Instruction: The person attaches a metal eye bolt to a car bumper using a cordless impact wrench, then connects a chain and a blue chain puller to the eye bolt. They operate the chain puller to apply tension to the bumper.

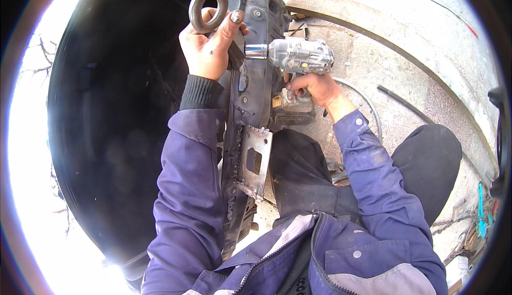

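Observation:
My left hand [209, 52] is closed on a heavy steel tow eye [195, 10], its ring standing up between thumb and fingers. It is held against the far part of a dark metal beam [253, 90]. My right hand [317, 88] grips the handle of a cordless impact wrench [301, 55], a finger near the trigger. A shiny socket [256, 51] on the wrench points left and meets the beam beside my left hand. The wrench's battery [293, 115] hangs below my right hand. Whatever sits inside the socket is hidden.
A large black curved panel [117, 119] fills the left side. Nearer me, a welded steel plate [256, 162] with a cut-out juts from the beam. A hose [405, 103] lies on the concrete at right, below a curved ledge [362, 20]. Chains [453, 223] lie at lower right.

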Motion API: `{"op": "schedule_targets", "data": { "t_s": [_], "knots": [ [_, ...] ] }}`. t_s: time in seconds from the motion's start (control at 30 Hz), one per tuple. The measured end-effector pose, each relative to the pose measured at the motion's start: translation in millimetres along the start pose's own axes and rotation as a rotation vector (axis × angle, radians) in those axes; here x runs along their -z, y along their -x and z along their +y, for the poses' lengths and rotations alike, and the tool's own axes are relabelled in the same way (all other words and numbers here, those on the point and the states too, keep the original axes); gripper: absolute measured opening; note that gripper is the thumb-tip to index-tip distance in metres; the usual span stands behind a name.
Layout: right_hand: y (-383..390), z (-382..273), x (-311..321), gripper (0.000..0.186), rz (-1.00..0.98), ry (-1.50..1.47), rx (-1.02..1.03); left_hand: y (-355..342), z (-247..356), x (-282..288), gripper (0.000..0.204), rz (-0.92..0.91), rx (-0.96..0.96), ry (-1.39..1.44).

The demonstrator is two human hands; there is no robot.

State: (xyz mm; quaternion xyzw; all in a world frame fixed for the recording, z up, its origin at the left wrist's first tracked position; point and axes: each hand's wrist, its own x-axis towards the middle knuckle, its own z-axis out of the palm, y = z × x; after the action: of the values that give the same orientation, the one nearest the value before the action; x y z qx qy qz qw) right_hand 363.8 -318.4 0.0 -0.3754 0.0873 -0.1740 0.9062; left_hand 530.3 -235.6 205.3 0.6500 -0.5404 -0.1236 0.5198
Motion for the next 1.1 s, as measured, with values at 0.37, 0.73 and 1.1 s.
{"op": "schedule_targets", "data": {
  "t_s": [0.37, 0.73, 1.1],
  "knots": [
    [-1.8, 3.2, 2.2, 0.023, -0.021, -0.01, 0.009, -1.7, 1.2, -1.4, 0.036, 0.006, 0.002, 0.002],
    [-0.6, -1.3, -1.5, 0.023, -0.024, -0.023, 0.011, -1.9, 3.6, -2.4, 0.035, 0.008, 0.007, -0.003],
    [4.5, -2.2, -4.7, 0.036, 0.037, 0.02, -0.018, -0.3, 1.2, -2.5, 0.032, 0.043, 0.01, 0.024]
  ]
}}
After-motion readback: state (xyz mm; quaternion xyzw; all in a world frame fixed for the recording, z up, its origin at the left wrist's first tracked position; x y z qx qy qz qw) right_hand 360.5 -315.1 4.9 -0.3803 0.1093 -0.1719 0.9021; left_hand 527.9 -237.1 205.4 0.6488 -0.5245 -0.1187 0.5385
